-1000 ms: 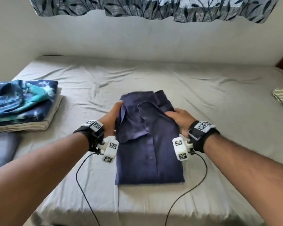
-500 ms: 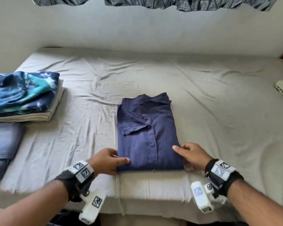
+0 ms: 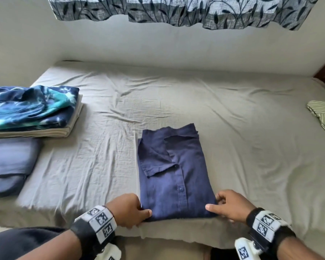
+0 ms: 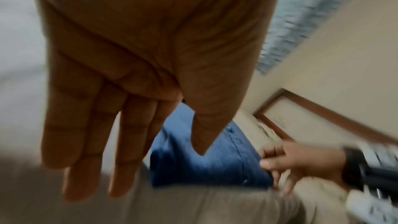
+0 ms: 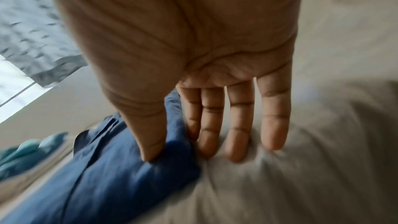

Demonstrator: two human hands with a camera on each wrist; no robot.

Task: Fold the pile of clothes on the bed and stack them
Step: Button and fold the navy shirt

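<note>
- Our left hand (image 3: pixel 127 211) sits at the near left corner of the folded navy shirt (image 3: pixel 174 177), thumb on top of the cloth; whether the fingers are tucked under it we cannot tell.
- Our right hand (image 3: pixel 231 206) pinches the near right corner, thumb on top, fingers against the edge.
- The shirt lies flat between our hands on the bed (image 3: pixel 251 128).
- Far to the left of our left hand stands a stack of folded clothes (image 3: pixel 34 111), tie-dye piece on top.
</note>
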